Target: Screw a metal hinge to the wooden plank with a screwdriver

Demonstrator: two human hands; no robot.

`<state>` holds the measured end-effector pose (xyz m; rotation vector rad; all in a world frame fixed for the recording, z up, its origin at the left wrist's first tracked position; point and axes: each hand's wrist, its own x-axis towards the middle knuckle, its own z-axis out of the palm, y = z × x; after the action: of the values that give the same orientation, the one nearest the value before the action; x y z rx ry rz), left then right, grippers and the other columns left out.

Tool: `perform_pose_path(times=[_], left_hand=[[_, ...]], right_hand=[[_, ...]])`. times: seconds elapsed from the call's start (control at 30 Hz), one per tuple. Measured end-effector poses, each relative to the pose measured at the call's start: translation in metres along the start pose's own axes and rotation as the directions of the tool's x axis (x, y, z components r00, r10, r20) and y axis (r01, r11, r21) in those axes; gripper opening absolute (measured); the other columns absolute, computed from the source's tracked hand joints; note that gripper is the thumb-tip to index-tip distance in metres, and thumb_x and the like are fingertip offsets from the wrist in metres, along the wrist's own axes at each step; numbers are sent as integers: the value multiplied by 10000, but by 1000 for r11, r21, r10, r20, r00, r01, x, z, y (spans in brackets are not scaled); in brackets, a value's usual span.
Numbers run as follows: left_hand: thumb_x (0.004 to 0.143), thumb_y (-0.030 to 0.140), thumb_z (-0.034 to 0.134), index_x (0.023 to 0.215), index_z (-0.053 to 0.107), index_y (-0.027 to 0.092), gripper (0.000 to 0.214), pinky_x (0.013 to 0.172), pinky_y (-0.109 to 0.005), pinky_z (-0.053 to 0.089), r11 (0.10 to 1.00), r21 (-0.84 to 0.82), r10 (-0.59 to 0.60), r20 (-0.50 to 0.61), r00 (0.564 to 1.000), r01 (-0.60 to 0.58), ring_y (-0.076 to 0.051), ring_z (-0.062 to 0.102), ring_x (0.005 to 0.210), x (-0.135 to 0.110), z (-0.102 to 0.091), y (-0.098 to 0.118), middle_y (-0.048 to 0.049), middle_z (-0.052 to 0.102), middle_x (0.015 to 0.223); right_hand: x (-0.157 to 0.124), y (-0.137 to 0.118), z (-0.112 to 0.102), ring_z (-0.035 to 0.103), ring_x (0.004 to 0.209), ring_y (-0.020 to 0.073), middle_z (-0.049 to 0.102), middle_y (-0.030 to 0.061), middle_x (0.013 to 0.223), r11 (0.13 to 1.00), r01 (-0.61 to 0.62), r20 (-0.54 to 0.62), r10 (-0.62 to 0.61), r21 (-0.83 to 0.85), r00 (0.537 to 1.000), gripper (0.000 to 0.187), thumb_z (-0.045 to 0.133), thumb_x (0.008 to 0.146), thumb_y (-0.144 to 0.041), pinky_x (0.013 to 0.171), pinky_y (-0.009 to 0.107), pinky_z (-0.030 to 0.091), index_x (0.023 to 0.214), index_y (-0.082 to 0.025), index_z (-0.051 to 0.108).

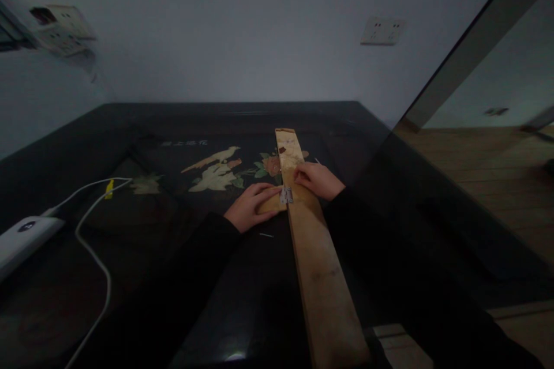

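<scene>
Where the work lies: a long plank [320,253] is laid on the dark table [130,127], running from the near edge towards the far wall, right of centre.
Side piece: a small wood block [272,203] is set against the plank's left edge, about halfway along.
Hinge: a small metal hinge [286,195] is seen across the joint, one leaf on the block and one on the plank.
Left hand: the left hand [251,206] is laid palm-down on the block, its fingers stretched out together and pressed flat on the wood, the tips just short of the hinge.
Right hand: the right hand [319,180] is rested on the plank just beyond the hinge, fingers curled down and close together; whether anything is pinched cannot be told.
Loose item: a thin pale pin [266,235] is noted on the table, just near of the left hand.
Inlay: a bird and flower picture [216,170] is set into the tabletop, left of the plank.
Left side: a white cable [93,253] is looped to a white device [21,236] at the left edge.
Wall: a socket plate [383,30] is mounted on the far wall.
</scene>
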<state>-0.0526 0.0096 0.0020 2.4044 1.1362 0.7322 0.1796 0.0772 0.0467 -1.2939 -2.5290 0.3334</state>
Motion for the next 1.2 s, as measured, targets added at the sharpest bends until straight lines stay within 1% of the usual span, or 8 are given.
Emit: perform_pose_path(times=[0.23, 0.33, 0.4, 0.5, 0.63, 0.77, 0.97, 1.2], left_hand=[[831, 352, 613, 1367, 441, 283, 567, 1037, -450, 384, 1000, -5, -2, 0, 1000, 2, -251, 460, 1208, 0, 0, -1, -88, 491, 1300], [825, 362, 618, 1363, 448, 264, 572, 1037, -442, 386, 1000, -2, -3, -3, 1000, 3, -252, 461, 1207, 0, 1, -1, -96, 491, 1298], [824, 365, 618, 1353, 464, 247, 563, 1041, -432, 385, 1000, 0, -2, -9, 1000, 2, -252, 465, 1203, 0, 2, -1, -103, 495, 1292], [825, 352, 616, 1347, 470, 240, 554, 1039, -432, 387, 1000, 4, 3, -17, 1000, -3, -252, 469, 1199, 1, 3, -2, -107, 495, 1289], [821, 347, 623, 1349, 464, 250, 560, 1033, -451, 389, 1000, 4, 3, -27, 1000, -2, -256, 463, 1203, 0, 5, -4, -109, 491, 1288], [815, 342, 633, 1353, 458, 264, 570, 1030, -458, 390, 1000, 4, 2, -32, 999, -2, -259, 461, 1205, 0, 6, -5, -107, 486, 1293], [825, 354, 619, 1349, 461, 237, 559, 1029, -451, 396, 1000, 13, 1, -19, 1000, -1, -258, 462, 1208, 0, 6, -6, -117, 483, 1294], [827, 361, 615, 1341, 471, 219, 553, 1032, -436, 398, 1000, 9, -2, -18, 1000, 2, -255, 465, 1211, 0, 5, -5, -123, 482, 1299]], right_hand=[[1, 2, 5, 583, 793, 161, 658, 71, 879, 1000, -11, -35, 12, 27, 999, 59, 559, 854, -196, 682, 259, 374, 848, -158, 604], [3, -4, 2, 601, 665, 132, 668, 24, 725, 954, -9, -110, 44, 299, 993, 74, 567, 844, -228, 626, 239, 400, 838, -164, 604], [4, -11, -1, 615, 614, 128, 660, -1, 645, 853, 13, -156, 80, 522, 985, 129, 595, 818, -267, 613, 238, 427, 892, -164, 620], [7, -23, -2, 637, 630, 136, 682, 6, 665, 749, 49, -168, 84, 661, 982, 249, 612, 790, -285, 631, 258, 466, 1002, -161, 653], [11, -32, 9, 647, 669, 139, 701, 31, 732, 711, 32, -142, 96, 703, 985, 175, 591, 783, -227, 661, 276, 493, 905, -153, 693], [10, -34, 22, 654, 664, 148, 684, 23, 724, 682, 4, -138, 141, 731, 980, 133, 632, 746, -213, 626, 270, 498, 865, -156, 648], [7, -36, 21, 614, 705, 125, 671, 13, 759, 808, 49, -173, 66, 587, 983, 52, 647, 745, -172, 676, 252, 464, 794, -156, 639], [6, -36, 18, 587, 683, 117, 667, 10, 741, 850, 47, -159, 43, 525, 986, 43, 643, 748, -153, 659, 239, 437, 789, -149, 656]])
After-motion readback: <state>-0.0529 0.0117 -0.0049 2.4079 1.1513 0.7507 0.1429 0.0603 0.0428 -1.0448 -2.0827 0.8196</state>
